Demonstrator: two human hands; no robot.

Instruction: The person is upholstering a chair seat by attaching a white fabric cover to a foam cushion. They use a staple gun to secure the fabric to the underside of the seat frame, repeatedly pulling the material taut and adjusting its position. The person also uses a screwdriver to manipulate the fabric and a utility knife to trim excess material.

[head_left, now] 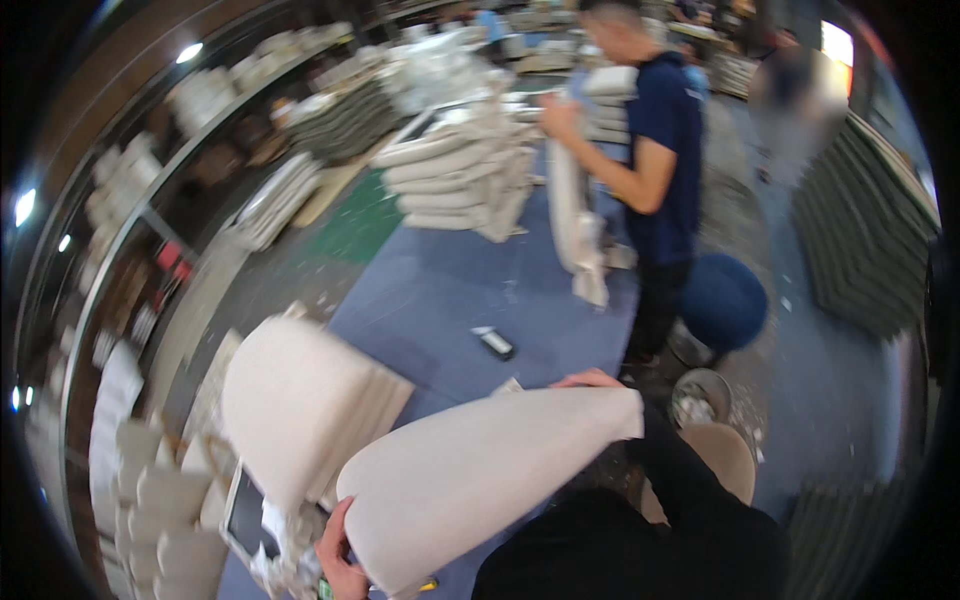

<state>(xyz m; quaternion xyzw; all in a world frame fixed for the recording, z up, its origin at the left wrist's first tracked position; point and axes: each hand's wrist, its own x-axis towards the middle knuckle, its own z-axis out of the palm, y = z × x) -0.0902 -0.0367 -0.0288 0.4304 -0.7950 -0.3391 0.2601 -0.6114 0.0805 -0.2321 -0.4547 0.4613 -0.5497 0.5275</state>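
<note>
A cream fabric-covered chair cushion (490, 465), curved and wide, lies tilted across the near end of the blue table (420, 290). My left hand (343, 555) grips its near left end, thumb along the edge. At the far right edge, my right hand (590, 379) holds it too, with most of its fingers hidden behind the fabric. Beside the cushion on the left stands a stack of similar cream cushions (290, 400). Beyond it on the tabletop lies a small dark object with a pale end (493, 343), its kind unclear.
A co-worker (665, 130) in a dark blue shirt stands at the table's far right, handling another cream cushion (568, 200). More cushions (455, 170) are piled at the far end. A blue round stool (725, 300) and a bucket (700, 397) stand on the floor to the right.
</note>
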